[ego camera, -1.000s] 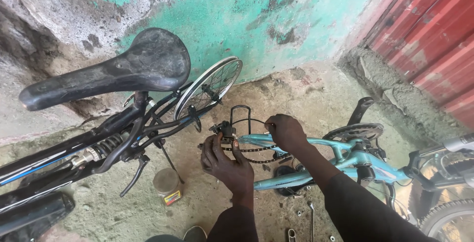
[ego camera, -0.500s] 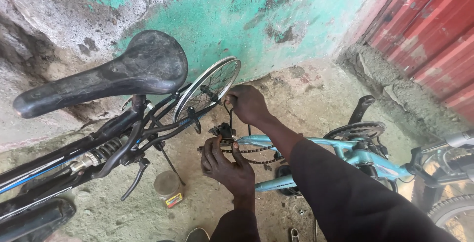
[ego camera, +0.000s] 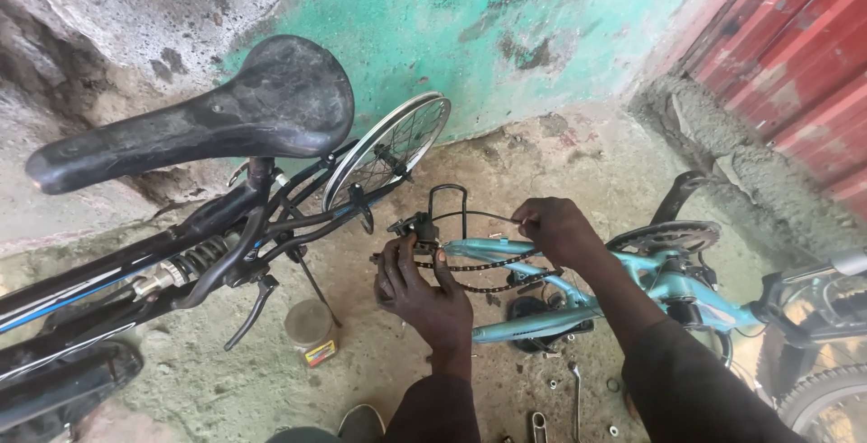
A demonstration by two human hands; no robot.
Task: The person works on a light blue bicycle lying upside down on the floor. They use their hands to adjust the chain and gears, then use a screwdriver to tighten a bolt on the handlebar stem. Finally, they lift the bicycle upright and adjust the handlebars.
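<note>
A teal bicycle frame point(ego camera: 506, 249) lies on the concrete ground with its chain point(ego camera: 483, 267) hanging loose along the stay. My left hand point(ego camera: 423, 291) wraps around the rear end of the frame, fingers on the chain just below the black derailleur point(ego camera: 412, 225). My right hand point(ego camera: 553, 226) rests on the stay and pinches a thin black cable point(ego camera: 479, 215) that runs back to the derailleur. A black cable loop point(ego camera: 449, 199) stands up between the two hands. The chainring point(ego camera: 664, 237) and a crank arm point(ego camera: 679, 194) sit to the right.
A black bicycle with a worn saddle point(ego camera: 208, 127) and a spoked wheel point(ego camera: 388, 149) leans at left. A small tin can point(ego camera: 312, 330) stands by its kickstand. Wrenches point(ego camera: 576, 396) and loose nuts lie near my feet. Behind are a teal wall and a red corrugated door point(ego camera: 795, 64); a tyre point(ego camera: 826, 407) shows at bottom right.
My right hand was up near the derailleur and wheel half a second ago; it has drawn back to the right along the cable. My left hand stayed at the frame's rear end.
</note>
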